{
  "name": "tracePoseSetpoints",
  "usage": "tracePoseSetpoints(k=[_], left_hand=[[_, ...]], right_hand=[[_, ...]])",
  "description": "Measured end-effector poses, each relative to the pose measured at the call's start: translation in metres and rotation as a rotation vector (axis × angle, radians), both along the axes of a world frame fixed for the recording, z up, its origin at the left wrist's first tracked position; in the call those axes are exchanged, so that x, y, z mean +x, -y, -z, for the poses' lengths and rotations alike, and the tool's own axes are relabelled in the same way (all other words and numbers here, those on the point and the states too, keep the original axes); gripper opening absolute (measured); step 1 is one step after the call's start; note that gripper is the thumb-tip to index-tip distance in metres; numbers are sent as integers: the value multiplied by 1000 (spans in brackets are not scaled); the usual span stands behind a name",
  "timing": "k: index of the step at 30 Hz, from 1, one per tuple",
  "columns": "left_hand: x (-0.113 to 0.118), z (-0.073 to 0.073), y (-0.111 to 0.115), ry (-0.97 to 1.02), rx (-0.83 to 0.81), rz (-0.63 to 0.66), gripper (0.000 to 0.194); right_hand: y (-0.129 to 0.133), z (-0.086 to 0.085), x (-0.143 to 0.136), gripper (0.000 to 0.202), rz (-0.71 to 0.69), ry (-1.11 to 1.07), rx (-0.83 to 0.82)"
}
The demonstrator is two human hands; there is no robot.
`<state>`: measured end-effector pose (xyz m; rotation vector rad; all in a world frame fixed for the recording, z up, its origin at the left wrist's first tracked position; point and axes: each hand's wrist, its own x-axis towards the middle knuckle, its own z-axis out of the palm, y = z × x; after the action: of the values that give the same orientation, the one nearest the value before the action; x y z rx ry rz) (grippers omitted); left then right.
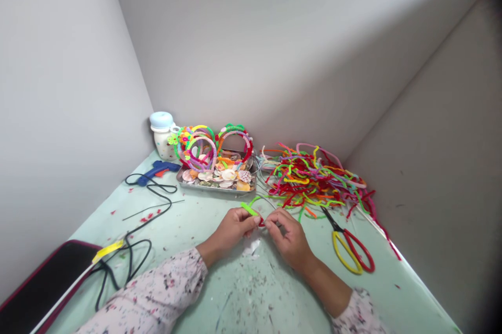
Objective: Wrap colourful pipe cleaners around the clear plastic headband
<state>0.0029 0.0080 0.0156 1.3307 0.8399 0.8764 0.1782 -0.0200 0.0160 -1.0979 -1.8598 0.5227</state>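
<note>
In the head view, my left hand pinches a bright green pipe cleaner and a short red piece between thumb and fingers. My right hand is closed close beside it, its fingertips pinched at the end of the red pipe cleaner. A thin grey band curves up behind the fingers, partly wrapped in green; most of it is hidden by my hands. To the right lie scissors with one yellow and one red handle, their blades toward the pile of loose pipe cleaners.
Wrapped headbands stand on a metal tray of seashells. Left of it are a blue glue gun with its black cord and a white jar. A black, red-edged object lies at lower left. Walls surround the table.
</note>
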Motion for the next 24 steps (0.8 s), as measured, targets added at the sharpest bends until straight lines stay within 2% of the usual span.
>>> tracePoseSetpoints(k=[24], left_hand=[[1, 5, -2, -17, 25, -10, 37]], right_hand=[[0, 2, 0, 17, 17, 5, 17]])
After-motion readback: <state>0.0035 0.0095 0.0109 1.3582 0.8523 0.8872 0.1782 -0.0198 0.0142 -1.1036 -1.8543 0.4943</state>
